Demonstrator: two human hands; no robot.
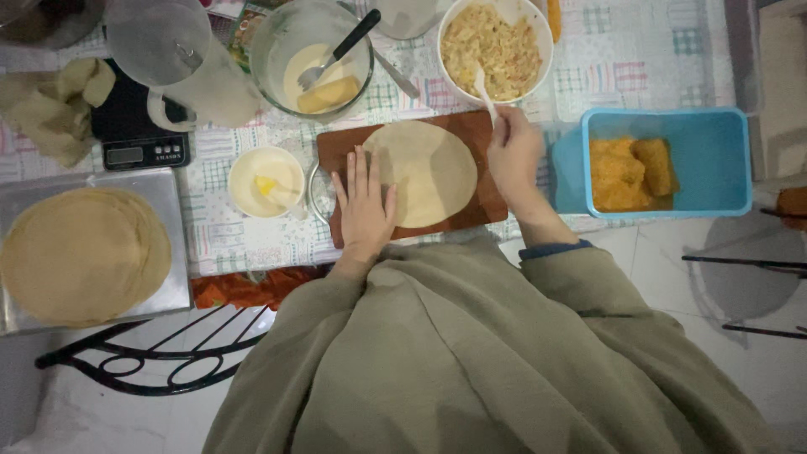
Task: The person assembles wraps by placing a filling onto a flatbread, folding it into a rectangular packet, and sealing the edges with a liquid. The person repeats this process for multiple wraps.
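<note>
olive-drab cloth sleeves, soft and folded, fill the near edge. left hand (365,206) lies flat, fingers spread, grip released, palm on the wooden board (336,151) with fingertips pressing the near-left edge of the wrapper (429,172): a thin, pale, matt round sheet, slightly oval, lying flat on the reddish-brown rectangular board. right hand (514,155) is at the board's right end, grip clenched on the handle of a white plastic spoon (485,92), whose bowl sits in the filling. left of the board, a small white round bowl (266,182) holds smooth cream liquid with a yellow fleck. further left, a stack of round tan wrappers (84,252) rests on a dull metal tray (172,252). right of the board, a blue plastic rectangular tub (731,160) holds orange, crumb-coated rolled pieces. the table (588,76) wears a checked, pastel cloth. farther off: a white bowl of filling (492,50), shredded, pale and coarse; a clear glass bowl (311,55) with creamy batter and a metal fork with a dark handle; a translucent jug (181,63); a black digital scale (139,134); a crumpled beige cloth (55,105)
</note>
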